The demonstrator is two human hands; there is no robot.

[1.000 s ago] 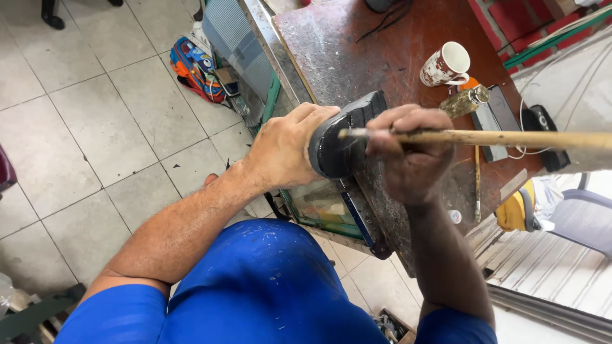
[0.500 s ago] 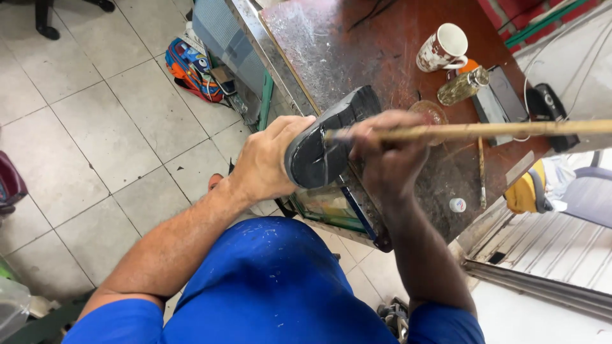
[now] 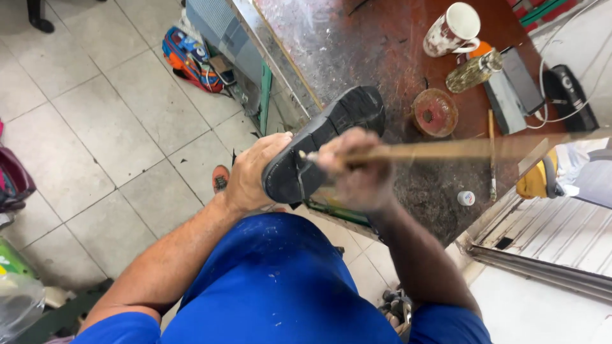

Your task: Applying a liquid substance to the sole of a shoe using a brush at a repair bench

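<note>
Black shoe hangs sole-up over the tabletop's near left edge, its long axis slanting up to the right. Left hand clasps its heel end; right hand grips a long stick against it.

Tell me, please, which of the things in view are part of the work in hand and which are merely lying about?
In hand:
- black shoe, sole up, gripped by the left hand
- long wooden stick, held by the right hand against the shoe

Lying about:
- mug on the workbench
- round rusty tin
- glass bottle
- small white cap
- colourful bag on the floor
</note>
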